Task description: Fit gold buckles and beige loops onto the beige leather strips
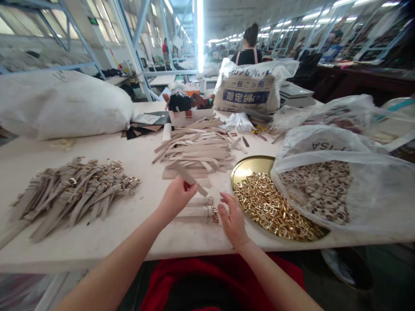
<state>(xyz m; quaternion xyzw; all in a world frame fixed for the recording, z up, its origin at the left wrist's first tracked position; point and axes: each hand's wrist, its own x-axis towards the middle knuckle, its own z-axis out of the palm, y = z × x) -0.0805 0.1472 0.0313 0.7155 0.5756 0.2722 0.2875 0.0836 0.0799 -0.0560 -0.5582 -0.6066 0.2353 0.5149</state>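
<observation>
My left hand [179, 193] pinches a flat beige strap [188, 176], which slants across in front of the strap pile. Below it, a few straps with gold buckles [196, 211] lie side by side on the table. My right hand [231, 220] is just right of their buckle ends, fingers apart, with nothing visible in it. Beyond my hands spreads a heap of loose beige straps [201, 147]. To the right, a round gold tray [249, 165] holds many small gold buckles [272, 207].
A pile of buckled straps [78, 185] lies at left. An open plastic bag [372, 190] of small beige loops [324, 185] overlaps the tray. Farther back are a large white sack [61, 103], a printed bag [249, 88], a white box [191, 119] and scissors [259, 134]. Another person [249, 47] sits beyond the table.
</observation>
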